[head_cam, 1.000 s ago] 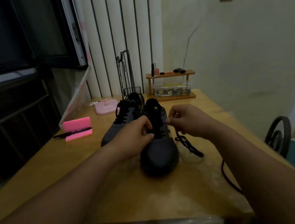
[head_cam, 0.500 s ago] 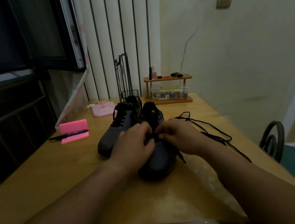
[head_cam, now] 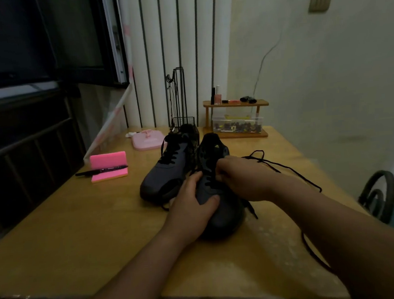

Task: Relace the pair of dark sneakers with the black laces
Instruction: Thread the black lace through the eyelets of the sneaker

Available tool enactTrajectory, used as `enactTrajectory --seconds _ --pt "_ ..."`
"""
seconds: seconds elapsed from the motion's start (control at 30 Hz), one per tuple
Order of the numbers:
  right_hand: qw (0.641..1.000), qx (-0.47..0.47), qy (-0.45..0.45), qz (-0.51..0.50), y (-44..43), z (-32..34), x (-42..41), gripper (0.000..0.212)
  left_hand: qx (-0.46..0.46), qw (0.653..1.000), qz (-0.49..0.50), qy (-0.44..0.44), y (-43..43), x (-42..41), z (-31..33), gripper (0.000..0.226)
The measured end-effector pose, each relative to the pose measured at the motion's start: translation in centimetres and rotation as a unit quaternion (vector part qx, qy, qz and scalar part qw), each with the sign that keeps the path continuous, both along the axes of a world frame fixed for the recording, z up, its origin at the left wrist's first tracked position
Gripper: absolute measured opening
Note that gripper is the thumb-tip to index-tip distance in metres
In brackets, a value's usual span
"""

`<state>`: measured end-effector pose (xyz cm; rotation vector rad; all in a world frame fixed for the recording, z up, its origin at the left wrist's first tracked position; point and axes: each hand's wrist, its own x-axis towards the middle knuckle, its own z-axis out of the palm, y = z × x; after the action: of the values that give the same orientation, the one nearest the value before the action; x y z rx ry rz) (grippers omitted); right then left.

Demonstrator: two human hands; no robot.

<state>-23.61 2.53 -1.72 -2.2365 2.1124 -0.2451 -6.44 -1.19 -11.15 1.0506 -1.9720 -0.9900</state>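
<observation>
Two dark sneakers stand side by side on the wooden table (head_cam: 79,229). The left sneaker (head_cam: 167,173) is laced with a black lace. The right sneaker (head_cam: 222,208) is nearer me. My left hand (head_cam: 191,208) grips its toe part, thumb over the top and fingers along its left side. My right hand (head_cam: 238,176) sits over the eyelets with curled fingers pinching the black lace (head_cam: 284,166); the pinch itself is hidden. The loose lace trails right across the table and loops back under my right forearm.
A pink sticky-note holder (head_cam: 109,167) with a black pen (head_cam: 101,171) lies at the left. Behind the shoes are a pink tray (head_cam: 147,140), a black wire rack (head_cam: 179,103) and a wooden shelf (head_cam: 236,118) with small items. A chair (head_cam: 379,196) stands at the right.
My left hand slid from the eyelets down onto the sneaker's toe. My right hand stayed at the eyelets, and the loose lace now lies spread out to the right.
</observation>
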Motion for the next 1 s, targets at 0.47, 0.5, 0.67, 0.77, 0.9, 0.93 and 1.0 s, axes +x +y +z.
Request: enactTrajectory --seconds 0.47,0.5,0.67,0.77,0.9,0.93,1.0 --pt "0.938 0.038 -0.311 -0.150 1.5 -1.4 -1.4 0.035 -0.027 0.998 -0.013 -0.055 0.5 -0.7 0.5 0.078" --pt "0.930 0.043 -0.324 -0.168 1.5 -1.6 -1.5 0.038 -0.039 0.997 -0.008 -0.064 0.5 -0.8 0.5 0.077" --pt "0.927 0.041 -0.313 -0.204 1.1 -1.2 -1.4 0.036 -0.006 0.999 0.009 -0.052 -0.3 -1.6 0.9 0.084" --pt "0.939 0.045 -0.291 -0.175 1.0 -1.0 -1.8 0.019 0.041 0.998 0.010 0.040 -1.4 -1.8 1.1 0.062" --pt "0.966 0.020 -0.244 -0.081 1.6 -1.4 -3.0 0.016 0.021 0.997 0.001 0.069 -1.2 -1.6 0.7 0.054" --pt "0.968 0.013 -0.240 -0.069 1.8 -1.5 -3.2 0.016 0.020 0.997 -0.005 0.079 -1.1 -1.5 0.6 0.053" --pt "0.971 0.010 -0.231 -0.054 1.9 -1.7 -3.6 0.015 0.021 0.995 -0.019 0.094 -1.1 -1.4 0.5 0.051"
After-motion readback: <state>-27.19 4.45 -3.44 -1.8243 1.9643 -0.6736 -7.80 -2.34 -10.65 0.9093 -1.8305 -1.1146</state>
